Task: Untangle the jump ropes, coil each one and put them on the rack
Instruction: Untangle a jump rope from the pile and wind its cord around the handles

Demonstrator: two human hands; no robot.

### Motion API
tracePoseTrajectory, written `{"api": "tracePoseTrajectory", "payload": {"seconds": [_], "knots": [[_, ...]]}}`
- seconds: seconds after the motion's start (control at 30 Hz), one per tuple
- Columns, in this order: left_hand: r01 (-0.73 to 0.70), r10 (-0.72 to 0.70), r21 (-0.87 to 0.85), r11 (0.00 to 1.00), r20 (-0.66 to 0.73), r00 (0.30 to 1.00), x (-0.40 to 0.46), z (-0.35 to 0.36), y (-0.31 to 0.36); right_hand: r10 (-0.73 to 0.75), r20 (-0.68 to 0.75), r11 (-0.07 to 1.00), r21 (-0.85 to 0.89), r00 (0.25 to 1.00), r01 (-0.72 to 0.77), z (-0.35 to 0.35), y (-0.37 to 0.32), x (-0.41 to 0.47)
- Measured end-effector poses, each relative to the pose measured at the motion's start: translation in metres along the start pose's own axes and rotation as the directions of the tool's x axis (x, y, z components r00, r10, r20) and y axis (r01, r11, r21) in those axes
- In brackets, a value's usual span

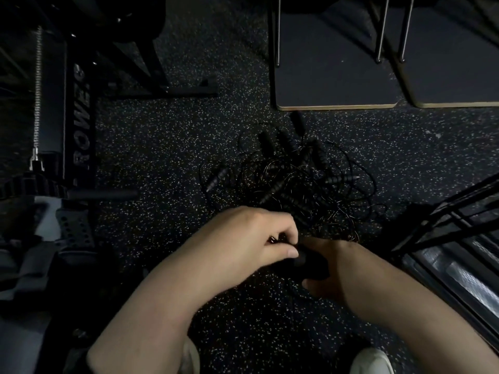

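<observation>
Working one rope end out of the tangle (291, 182): thin dark cords and several ribbed black handles heaped on the speckled rubber floor (167, 147), just beyond both hands.

Grip state:
- Left hand (251, 236): fingers curled, thumb and fingertips pinching something dark at the near edge of the pile. Looks like a cord or handle end; too dark to say which.
- Right hand (324, 268): in shadow, wrapped around a black handle (305, 261) right where the left thumb meets it. Fingers curl underneath, so the exact hold is partly hidden.

Key relation: the hands touch or nearly touch, and the pile lies straight ahead of them, away from the body, with cords running from the grip up into the heap. The held handle's long axis seems to run roughly left-right between the hands, though I can't be sure. Neither hand is clearly nearer the pile; left sits slightly further forward.

My read: next pull should come toward the body, away from the heap, watching for loops that cinch around the loose handles.

Black metal rack (445, 211) stands to the right, near the pile. Nothing coiled on it that I can see. Rower (81, 117) to the left, well apart. Task is early.
</observation>
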State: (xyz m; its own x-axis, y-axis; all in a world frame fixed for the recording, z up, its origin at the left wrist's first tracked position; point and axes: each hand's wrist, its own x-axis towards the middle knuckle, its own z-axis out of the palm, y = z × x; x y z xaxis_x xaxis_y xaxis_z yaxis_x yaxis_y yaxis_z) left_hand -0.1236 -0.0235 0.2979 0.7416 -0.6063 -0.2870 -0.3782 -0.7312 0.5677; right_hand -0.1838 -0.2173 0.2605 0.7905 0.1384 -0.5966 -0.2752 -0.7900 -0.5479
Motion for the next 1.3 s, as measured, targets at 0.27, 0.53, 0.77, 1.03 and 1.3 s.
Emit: {"api": "tracePoseTrajectory", "payload": {"seconds": [0.27, 0.53, 0.77, 1.03, 1.3], "knots": [[0.002, 0.045, -0.607, 0.794, 0.063, 0.997, -0.006, -0.017, -0.024, -0.35, 0.231, 0.85, 0.485, 0.908, 0.204, -0.016, -0.01, -0.019], [0.013, -0.237, -0.867, 0.498, -0.122, 0.964, 0.008, 0.02, -0.019, -0.37, -0.128, 0.532, 0.783, 0.92, 0.323, -0.014, -0.008, -0.017], [0.201, -0.297, -0.64, 0.741, -0.045, 0.954, 0.013, 0.02, -0.009, -0.179, -0.337, 0.594, 0.712, 0.924, 0.375, -0.018, -0.005, -0.011], [0.168, -0.191, -0.191, 0.967, -0.114, 0.975, 0.011, 0.022, -0.009, -0.07, -0.378, 0.83, 0.492, 0.923, 0.264, -0.018, -0.004, -0.007], [0.04, -0.044, -0.064, 0.997, -0.073, 0.996, 0.005, 0.006, -0.01, 0.07, -0.201, 0.993, 0.108, 0.977, -0.049, -0.012, 0.004, -0.002]]}}
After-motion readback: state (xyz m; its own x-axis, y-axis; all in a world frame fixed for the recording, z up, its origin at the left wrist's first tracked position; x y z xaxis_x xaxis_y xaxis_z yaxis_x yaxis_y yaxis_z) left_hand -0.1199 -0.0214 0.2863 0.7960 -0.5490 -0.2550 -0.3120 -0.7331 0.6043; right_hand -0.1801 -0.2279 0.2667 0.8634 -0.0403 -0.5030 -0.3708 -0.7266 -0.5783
